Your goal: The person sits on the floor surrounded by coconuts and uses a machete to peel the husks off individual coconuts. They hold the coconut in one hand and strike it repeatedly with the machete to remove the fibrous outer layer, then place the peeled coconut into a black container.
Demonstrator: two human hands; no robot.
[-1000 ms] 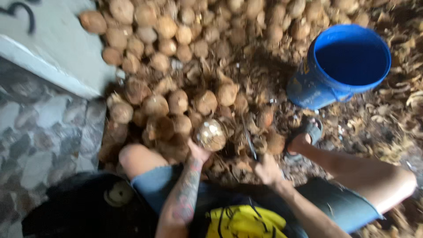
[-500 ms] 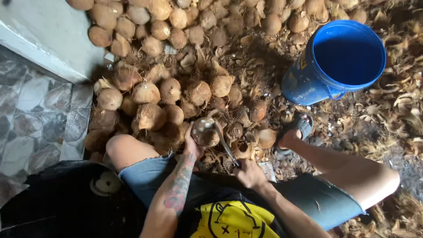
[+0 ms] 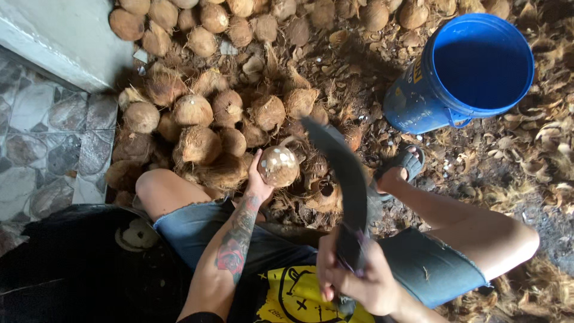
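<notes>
Coconut point(image 3: 278, 165) sits in left grip point(image 3: 258, 182); machete point(image 3: 342, 179) raised.

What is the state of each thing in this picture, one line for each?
Coconut: mostly husked, held up in the left hand.
Blade: raised, blurred, gripped by the right hand.
Bucket: upright, open, looks empty.
Coconut pile: heaped, husks partly on.
Sandal: on the foot.

Coconut pile point(image 3: 203, 113) crowds 9 to 12 o'clock; blue bucket point(image 3: 466, 78) blocks 2; husk-littered ground point(image 3: 526, 161) at 3 lies open.
</notes>
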